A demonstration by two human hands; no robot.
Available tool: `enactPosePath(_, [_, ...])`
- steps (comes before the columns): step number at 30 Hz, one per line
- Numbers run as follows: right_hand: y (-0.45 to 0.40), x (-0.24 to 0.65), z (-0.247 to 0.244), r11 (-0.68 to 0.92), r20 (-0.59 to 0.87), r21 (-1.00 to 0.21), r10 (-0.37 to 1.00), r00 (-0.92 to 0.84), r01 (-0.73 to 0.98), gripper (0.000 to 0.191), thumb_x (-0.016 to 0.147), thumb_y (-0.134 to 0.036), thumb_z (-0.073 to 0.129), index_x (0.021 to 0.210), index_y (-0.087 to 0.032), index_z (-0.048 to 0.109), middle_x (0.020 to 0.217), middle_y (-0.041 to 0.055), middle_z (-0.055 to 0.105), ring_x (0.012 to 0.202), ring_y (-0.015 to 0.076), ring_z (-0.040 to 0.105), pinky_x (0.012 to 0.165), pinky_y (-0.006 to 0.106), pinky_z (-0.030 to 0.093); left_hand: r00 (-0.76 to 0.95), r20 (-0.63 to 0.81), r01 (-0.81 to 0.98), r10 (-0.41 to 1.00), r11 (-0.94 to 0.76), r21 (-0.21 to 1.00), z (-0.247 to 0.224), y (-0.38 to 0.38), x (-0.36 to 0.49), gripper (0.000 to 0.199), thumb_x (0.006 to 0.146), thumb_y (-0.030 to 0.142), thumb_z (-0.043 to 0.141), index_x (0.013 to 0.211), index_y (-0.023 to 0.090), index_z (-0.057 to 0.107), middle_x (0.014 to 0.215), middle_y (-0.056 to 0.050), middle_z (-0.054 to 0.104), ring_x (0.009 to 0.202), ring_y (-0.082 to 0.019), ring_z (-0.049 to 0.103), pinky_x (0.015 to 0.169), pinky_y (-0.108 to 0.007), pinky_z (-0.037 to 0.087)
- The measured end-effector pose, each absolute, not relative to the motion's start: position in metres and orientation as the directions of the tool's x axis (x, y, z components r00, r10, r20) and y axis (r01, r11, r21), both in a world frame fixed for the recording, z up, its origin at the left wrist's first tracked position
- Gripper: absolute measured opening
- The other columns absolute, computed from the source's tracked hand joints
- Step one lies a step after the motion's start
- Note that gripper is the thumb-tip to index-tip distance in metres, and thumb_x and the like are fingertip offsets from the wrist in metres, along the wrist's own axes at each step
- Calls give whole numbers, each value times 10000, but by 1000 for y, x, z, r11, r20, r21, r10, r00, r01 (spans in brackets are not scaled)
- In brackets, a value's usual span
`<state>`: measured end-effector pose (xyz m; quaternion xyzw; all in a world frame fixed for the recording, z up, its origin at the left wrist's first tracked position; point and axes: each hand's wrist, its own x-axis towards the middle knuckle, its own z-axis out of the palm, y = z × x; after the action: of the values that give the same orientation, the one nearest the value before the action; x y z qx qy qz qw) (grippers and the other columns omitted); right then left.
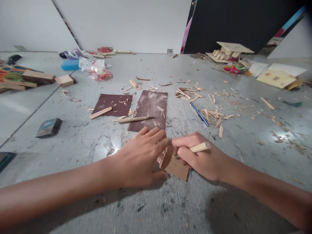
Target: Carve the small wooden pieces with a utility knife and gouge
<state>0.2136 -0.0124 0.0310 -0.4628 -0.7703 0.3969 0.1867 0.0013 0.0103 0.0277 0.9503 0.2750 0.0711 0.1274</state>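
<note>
A small flat wooden block (pixel 177 169) lies on the grey surface between my hands, with a rough carved patch along its left side. My left hand (pixel 137 157) holds the block down, its fingers curved over the far left edge and the thumb at the near side. In my right hand (pixel 206 159) is a wooden-handled carving tool (pixel 200 147), its pale handle sticking out above the fist. The tool's tip is hidden by my fingers, close to the block. Another wooden-handled tool (pixel 134 120) with a dark tip rests across a brown sandpaper sheet (pixel 153 105) just beyond.
A second sandpaper sheet (pixel 112 109) bears a wood strip. Wood shavings (pixel 212 113) and a blue pen (pixel 199 113) lie to the right. A small dark box (pixel 48 127) and wood blocks (pixel 65 80) are at left. White panels (pixel 122 24) stand behind.
</note>
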Motion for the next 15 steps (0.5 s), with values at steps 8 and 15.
enactPosePath(8, [-23, 215, 21, 107, -126, -833, 919, -374, 543, 301, 914, -178, 419, 622, -193, 491, 542, -40, 523, 493, 98, 442, 502, 269, 290, 900, 107, 327, 423, -816, 476, 18, 30, 7, 432, 755, 547, 813, 829, 182, 594, 956, -55, 594, 906, -249, 525, 756, -365, 400])
enactPosePath(15, [-28, 215, 13, 75, -109, -854, 941, -319, 515, 281, 901, -181, 419, 635, -194, 505, 531, -34, 527, 491, 107, 469, 490, 262, 298, 877, 134, 340, 462, -792, 508, 13, 27, 6, 423, 750, 535, 804, 814, 188, 572, 989, -50, 601, 921, -242, 518, 766, -370, 405])
